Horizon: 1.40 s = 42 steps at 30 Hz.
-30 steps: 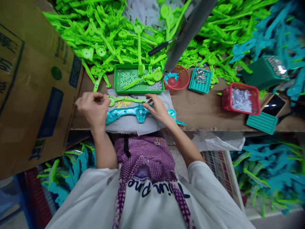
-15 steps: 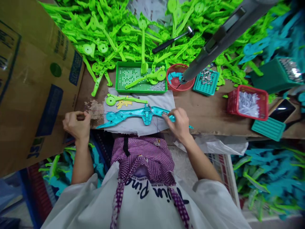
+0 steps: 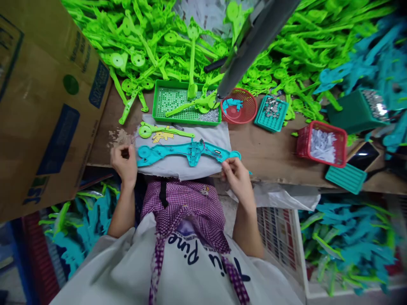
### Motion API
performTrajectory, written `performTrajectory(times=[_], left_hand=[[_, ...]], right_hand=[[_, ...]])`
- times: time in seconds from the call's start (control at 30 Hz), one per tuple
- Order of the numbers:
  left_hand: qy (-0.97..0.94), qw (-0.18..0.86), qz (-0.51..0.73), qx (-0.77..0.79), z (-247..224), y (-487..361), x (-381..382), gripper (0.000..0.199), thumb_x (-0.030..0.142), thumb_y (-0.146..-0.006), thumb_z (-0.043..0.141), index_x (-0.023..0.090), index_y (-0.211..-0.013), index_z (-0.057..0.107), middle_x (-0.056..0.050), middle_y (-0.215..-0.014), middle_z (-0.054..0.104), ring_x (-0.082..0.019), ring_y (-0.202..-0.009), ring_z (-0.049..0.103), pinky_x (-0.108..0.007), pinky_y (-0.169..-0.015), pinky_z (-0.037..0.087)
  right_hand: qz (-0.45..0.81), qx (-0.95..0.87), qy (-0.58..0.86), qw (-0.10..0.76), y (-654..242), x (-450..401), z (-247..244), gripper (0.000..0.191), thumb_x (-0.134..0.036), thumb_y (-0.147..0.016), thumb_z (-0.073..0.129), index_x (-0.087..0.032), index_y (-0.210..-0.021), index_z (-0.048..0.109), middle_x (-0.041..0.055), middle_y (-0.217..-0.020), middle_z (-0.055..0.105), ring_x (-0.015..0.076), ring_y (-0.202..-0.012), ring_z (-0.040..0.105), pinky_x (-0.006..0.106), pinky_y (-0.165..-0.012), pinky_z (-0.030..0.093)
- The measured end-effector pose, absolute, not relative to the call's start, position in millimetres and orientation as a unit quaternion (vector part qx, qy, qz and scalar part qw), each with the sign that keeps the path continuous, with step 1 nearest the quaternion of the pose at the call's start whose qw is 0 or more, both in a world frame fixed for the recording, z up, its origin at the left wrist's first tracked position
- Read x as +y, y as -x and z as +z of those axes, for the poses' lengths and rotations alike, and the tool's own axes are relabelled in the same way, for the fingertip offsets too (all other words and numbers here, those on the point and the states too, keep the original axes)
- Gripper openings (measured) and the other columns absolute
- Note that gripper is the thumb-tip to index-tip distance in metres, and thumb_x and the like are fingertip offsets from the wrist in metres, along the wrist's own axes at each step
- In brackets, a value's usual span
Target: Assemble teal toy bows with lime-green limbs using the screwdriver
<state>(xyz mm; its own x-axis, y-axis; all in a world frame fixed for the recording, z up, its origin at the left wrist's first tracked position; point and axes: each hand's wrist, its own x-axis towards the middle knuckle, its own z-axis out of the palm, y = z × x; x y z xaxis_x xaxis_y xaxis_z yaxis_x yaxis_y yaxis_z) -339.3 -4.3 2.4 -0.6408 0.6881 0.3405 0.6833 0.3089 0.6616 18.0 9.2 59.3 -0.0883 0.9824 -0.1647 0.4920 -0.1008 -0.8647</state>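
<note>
A long blue plastic shell part lies across a white cloth, hollow side up. It has a raised bracket in the middle, and a small metal piece sits in its right arm. Thin reddish wire shows beside the bracket. At the shell's left end, my left hand is pinched closed around what looks like the thin wire, barely visible there. My right hand has thumb and forefinger closed at the lower edge of the right arm. A lime-green plastic arm rests just behind the shell.
Behind the cloth stand a green basket with small metal pieces, a red round basket and a teal tray. A grey pole slants overhead. A carton borders the left; lime-green parts are heaped at the back.
My left hand has come right, close to the shell's left end. My right hand has dropped from the metal piece to the lower edge. The shell has tilted slightly, and the view has shifted.
</note>
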Motion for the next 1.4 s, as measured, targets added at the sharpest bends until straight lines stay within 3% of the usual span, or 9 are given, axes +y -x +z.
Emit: performTrajectory(times=[0.17, 0.3, 0.4, 0.57, 0.67, 0.87, 1.17, 1.27, 1.4], left_hand=[[-0.482, 0.008, 0.407, 0.776, -2, 322, 19, 0.012, 0.032, -0.089, 0.059, 0.021, -0.086, 0.058, -0.006, -0.089, 0.064, -0.021, -0.091, 0.063, -0.035, -0.084, 0.052], [-0.522, -0.022, 0.43, 0.736, -1, 316, 27, 0.011, 0.032, -0.089, 0.057, 0.021, -0.088, 0.058, -0.013, -0.118, 0.064, -0.025, -0.115, 0.061, -0.042, -0.098, 0.05], [-0.57, -0.05, 0.409, 0.711, -2, 323, 22, 0.006, 0.027, -0.09, 0.054, 0.022, -0.09, 0.058, -0.013, -0.133, 0.063, -0.028, -0.126, 0.058, -0.051, -0.111, 0.04], [-0.677, -0.087, 0.353, 0.64, -7, 345, 14, 0.007, 0.018, -0.09, 0.053, 0.022, -0.093, 0.058, -0.007, -0.105, 0.076, -0.024, -0.11, 0.069, -0.05, -0.109, 0.041], [-0.725, -0.11, 0.323, 0.598, -5, 358, 15, 0.003, 0.02, -0.091, 0.055, 0.022, -0.091, 0.057, -0.007, -0.099, 0.075, -0.023, -0.106, 0.071, -0.048, -0.107, 0.044], [-0.764, 0.004, 0.221, 0.606, 17, 374, 11, 0.017, 0.032, -0.097, 0.053, 0.019, -0.098, 0.064, -0.011, -0.101, 0.072, -0.026, -0.101, 0.07, -0.043, -0.095, 0.054], [-0.724, 0.234, 0.219, 0.611, 29, 377, -2, 0.036, 0.045, -0.098, 0.052, 0.022, -0.1, 0.079, -0.007, -0.095, 0.074, -0.022, -0.089, 0.069, -0.037, -0.084, 0.057], [-0.679, 0.239, 0.229, 0.656, 34, 387, -20, 0.037, 0.053, -0.093, 0.06, 0.024, -0.104, 0.079, -0.008, -0.11, 0.071, -0.024, -0.103, 0.068, -0.04, -0.093, 0.055], [-0.588, 0.151, 0.314, 0.73, 52, 382, -25, 0.036, 0.05, -0.089, 0.066, 0.023, -0.112, 0.076, -0.009, -0.122, 0.066, -0.026, -0.116, 0.063, -0.044, -0.104, 0.05]], right_hand=[[0.288, -0.613, 0.654, 0.339, -25, 39, 112, 0.029, -0.052, -0.09, 0.063, -0.024, -0.097, 0.065, -0.0013, -0.07, 0.058, 0.0159, -0.063, 0.055, 0.03, -0.059, 0.042], [0.179, -0.625, 0.649, 0.395, -32, 75, 130, 0.035, -0.055, -0.088, 0.064, -0.021, -0.099, 0.066, 0.0002, -0.077, 0.062, 0.0155, -0.069, 0.056, 0.03, -0.064, 0.045], [0.094, -0.648, 0.676, 0.338, -49, 98, 116, 0.033, -0.05, -0.092, 0.06, -0.02, -0.101, 0.068, 0.0047, -0.086, 0.066, 0.0194, -0.079, 0.06, 0.036, -0.076, 0.047], [-0.034, -0.717, 0.665, 0.204, -39, 92, 66, 0.044, -0.042, -0.101, 0.044, -0.016, -0.132, 0.06, 0.0212, -0.134, 0.06, 0.0343, -0.127, 0.053, 0.055, -0.102, 0.038], [-0.005, -0.827, 0.545, 0.138, -7, 69, 38, 0.048, -0.045, -0.103, 0.04, -0.023, -0.144, 0.053, 0.0148, -0.15, 0.053, 0.0297, -0.141, 0.044, 0.051, -0.113, 0.031], [0.01, -0.826, 0.559, 0.078, -2, 53, 10, 0.052, -0.048, -0.104, 0.032, -0.028, -0.149, 0.049, 0.0085, -0.152, 0.054, 0.0282, -0.14, 0.047, 0.049, -0.113, 0.031], [-0.031, -0.824, 0.562, 0.064, -24, 43, 8, 0.051, -0.044, -0.105, 0.031, -0.027, -0.149, 0.05, 0.0086, -0.151, 0.055, 0.0257, -0.139, 0.049, 0.044, -0.11, 0.034], [-0.038, -0.828, 0.556, 0.061, -23, 44, 7, 0.05, -0.044, -0.105, 0.032, -0.026, -0.148, 0.051, 0.0087, -0.151, 0.055, 0.0257, -0.138, 0.05, 0.043, -0.108, 0.035], [-0.043, -0.831, 0.552, 0.054, -24, 46, 7, 0.05, -0.044, -0.105, 0.032, -0.025, -0.148, 0.052, 0.0091, -0.15, 0.056, 0.0264, -0.137, 0.051, 0.043, -0.106, 0.037]])
